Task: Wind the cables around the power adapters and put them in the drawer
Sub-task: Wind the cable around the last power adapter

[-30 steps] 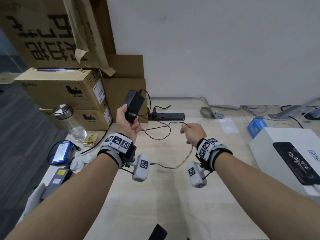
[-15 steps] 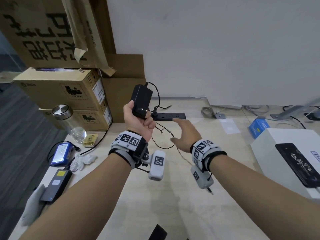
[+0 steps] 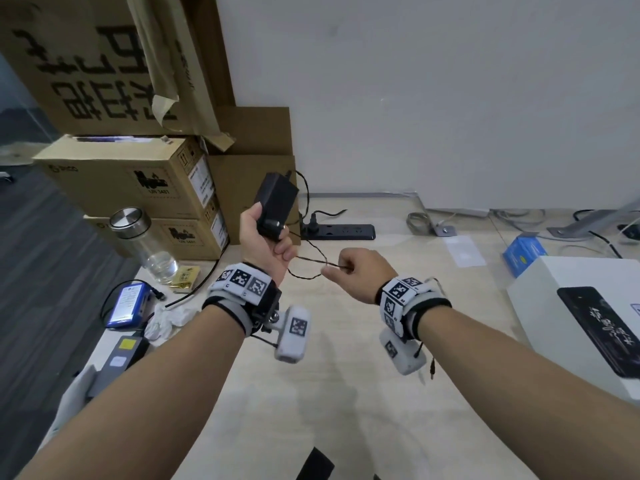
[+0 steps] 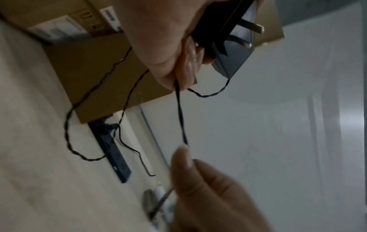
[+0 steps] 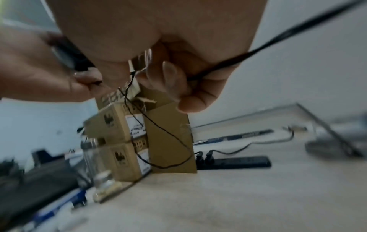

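My left hand [image 3: 266, 247] grips a black power adapter [image 3: 275, 202] upright above the desk, plug prongs [image 4: 256, 29] bare in the left wrist view. Its thin black twisted cable [image 3: 311, 261] runs from the adapter down past my left fingers to my right hand [image 3: 360, 271], which pinches it just right of the left hand. A slack loop [image 4: 79, 150] of the cable hangs below. In the right wrist view the cable [image 5: 228, 62] passes through my curled right fingers [image 5: 168, 78]. No drawer is in view.
A black power strip [image 3: 341, 232] lies by the wall. Cardboard boxes [image 3: 138, 181] stack at the left, with a glass jar [image 3: 145, 244], a blue device [image 3: 128, 303] and another adapter [image 3: 117, 355] near the desk's left edge. A white box [image 3: 575, 306] stands at right.
My right hand, open and reaching toward the adapter half a second ago, has closed on the cable and drawn back to the right. The left hand keeps the adapter raised.
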